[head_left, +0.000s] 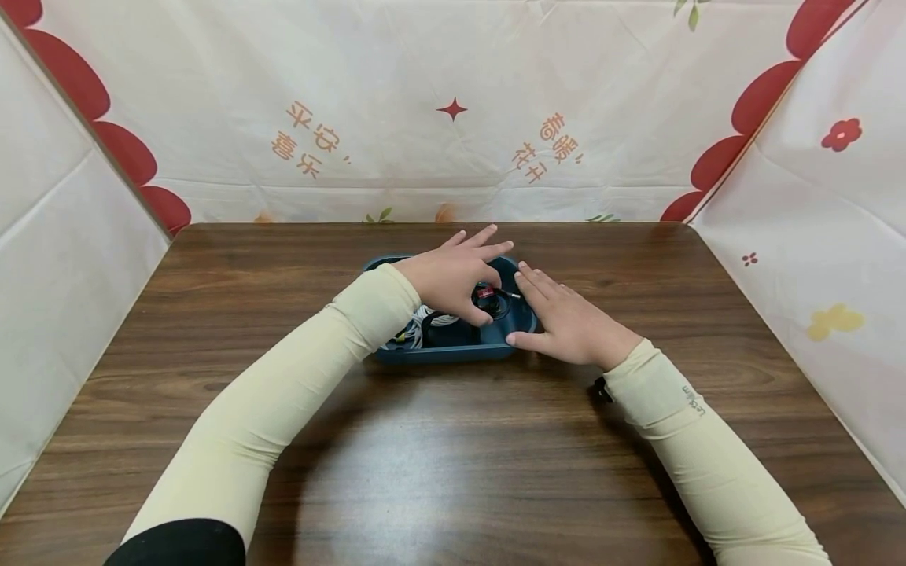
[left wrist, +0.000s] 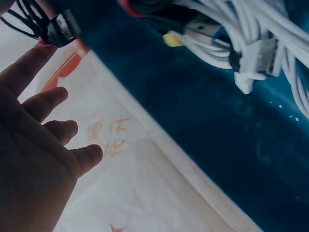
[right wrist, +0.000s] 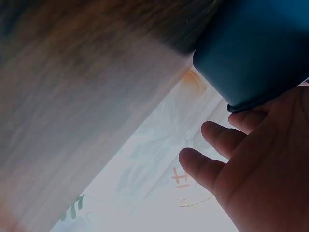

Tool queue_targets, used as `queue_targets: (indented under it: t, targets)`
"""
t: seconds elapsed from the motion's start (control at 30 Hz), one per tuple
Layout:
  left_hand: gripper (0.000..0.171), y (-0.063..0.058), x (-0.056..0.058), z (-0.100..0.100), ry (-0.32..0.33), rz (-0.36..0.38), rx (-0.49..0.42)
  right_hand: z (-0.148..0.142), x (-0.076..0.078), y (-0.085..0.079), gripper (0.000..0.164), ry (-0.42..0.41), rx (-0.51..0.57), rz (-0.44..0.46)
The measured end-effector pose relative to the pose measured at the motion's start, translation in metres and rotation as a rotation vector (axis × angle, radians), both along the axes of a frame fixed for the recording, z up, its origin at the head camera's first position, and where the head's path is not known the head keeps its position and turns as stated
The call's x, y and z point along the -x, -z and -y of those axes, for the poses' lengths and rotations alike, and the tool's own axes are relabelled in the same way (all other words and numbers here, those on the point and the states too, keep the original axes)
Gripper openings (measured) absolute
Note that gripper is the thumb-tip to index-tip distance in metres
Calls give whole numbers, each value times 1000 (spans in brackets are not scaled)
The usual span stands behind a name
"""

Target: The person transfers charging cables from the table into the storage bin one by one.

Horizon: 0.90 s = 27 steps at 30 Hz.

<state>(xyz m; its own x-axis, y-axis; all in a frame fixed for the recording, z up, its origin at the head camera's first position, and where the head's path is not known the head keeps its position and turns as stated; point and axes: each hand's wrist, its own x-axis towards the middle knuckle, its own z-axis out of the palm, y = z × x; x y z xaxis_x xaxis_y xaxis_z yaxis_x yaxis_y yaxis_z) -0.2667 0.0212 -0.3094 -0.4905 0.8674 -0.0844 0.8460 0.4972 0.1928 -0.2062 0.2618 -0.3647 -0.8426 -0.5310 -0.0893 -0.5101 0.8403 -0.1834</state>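
A dark blue plastic bin (head_left: 446,355) stands on the table, with bundled white cables (head_left: 419,326) at its left end. Over its right half, my left hand (head_left: 456,277) pinches a coiled black cable (head_left: 488,303) between thumb and forefinger; the other fingers are spread. A metal-tipped connector (left wrist: 66,28) on this cable shows by the forefinger in the left wrist view, where the thumb is out of sight. My right hand (head_left: 576,324) rests with nearly straight fingers against the right end of the bin, touching its rim (right wrist: 256,104).
The brown wood-grain table (head_left: 396,472) extends around the bin. A white printed cloth (head_left: 396,71) hangs behind the far edge, with white panels (head_left: 835,259) at both sides. A black strap piece (head_left: 602,388) sits at my right wrist.
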Motion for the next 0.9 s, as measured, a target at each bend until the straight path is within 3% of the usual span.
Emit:
queue_targets:
  t: [0.2,0.3,0.9]
  targets:
    - [45,13,1,-15,22,-96,169,0,-1,0,97,2,11,8]
    - [47,16,-1,-21,33,-128,207,0,-2,-1,99,4,7,12]
    - [55,18,-4,-20,-13,-104,203,1,-1,-2,94,-3,9,20]
